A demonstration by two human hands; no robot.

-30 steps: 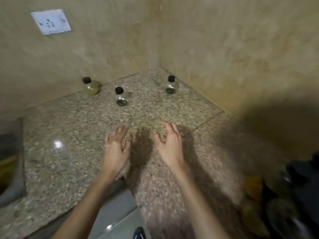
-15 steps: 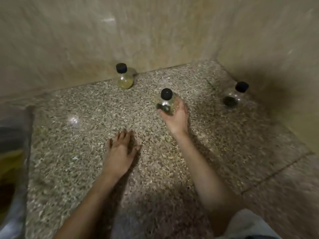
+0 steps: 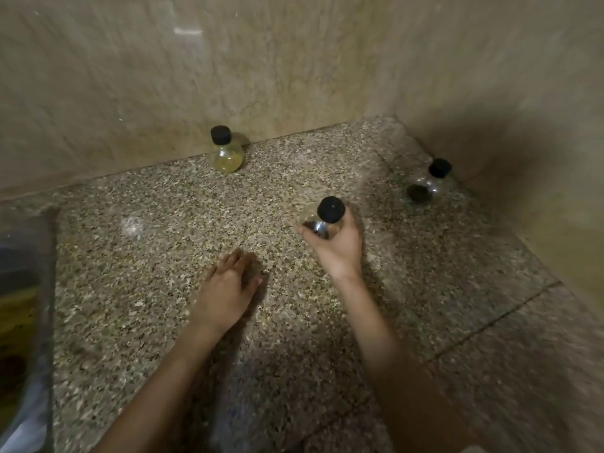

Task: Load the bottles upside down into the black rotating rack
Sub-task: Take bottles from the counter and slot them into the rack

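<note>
My right hand (image 3: 340,246) grips a small round clear bottle (image 3: 322,220) with a black cap, held upright just above the speckled granite counter (image 3: 157,256). My left hand (image 3: 225,289) rests flat on the counter with fingers spread, holding nothing. A second bottle (image 3: 226,152) with yellowish liquid stands against the back wall. A third bottle (image 3: 426,183) with dark contents stands in the right corner. The black rotating rack is not in view.
Beige marble walls (image 3: 294,67) meet in a corner at the back right. A metal sink edge (image 3: 39,289) with something yellow inside lies at the far left. A seam crosses the counter at the lower right.
My right hand reached forward, closed on the middle bottle and has lifted it slightly toward me. The left hand settled flat on the counter. The view shifted left.
</note>
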